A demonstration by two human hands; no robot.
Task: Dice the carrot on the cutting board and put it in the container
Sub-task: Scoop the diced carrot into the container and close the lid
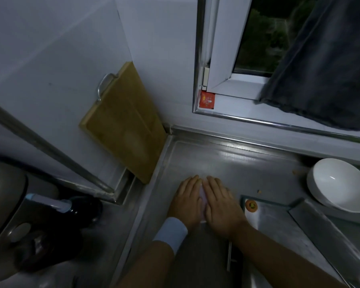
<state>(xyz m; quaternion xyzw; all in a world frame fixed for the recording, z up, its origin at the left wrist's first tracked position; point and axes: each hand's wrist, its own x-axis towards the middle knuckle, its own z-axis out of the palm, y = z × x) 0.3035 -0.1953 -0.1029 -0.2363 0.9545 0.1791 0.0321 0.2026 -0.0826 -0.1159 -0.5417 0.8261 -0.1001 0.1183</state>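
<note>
At the near edge of the counter [227, 163], note both hands laid flat and side by side: left hand [187, 196], with a pale wristband [170, 231], and right hand [220, 202], fingers extended, palms down, gripping nothing. Between and beneath them, observe a pale sheet [203, 199], too hidden to identify as cloth or paper. Treat the step in hand as probable wiping or pressing of the surface, not cutting: no knife in view. For a clean pass, press evenly through both palms, move the sheet in one direction toward the sink edge, and avoid lifting the fingertips, which would let the sheet bunch. Just right of the right hand, locate a round orange carrot piece [251, 205] at the corner of the recessed area, apart from the hand; slightly beyond it, a small orange crumb [259, 191]. No whole carrot visible. Gather these scraps with the sheet rather than scattering them. Farther right, find the white bowl [339, 183], interior apparently bare from this angle. To the left, avoid the dark bottle [71, 206] lying on its side. Farthest back, note the wooden cutting board [123, 125] leaning upright against the wall, off the counter working area; lay flat before any dicing.
</note>
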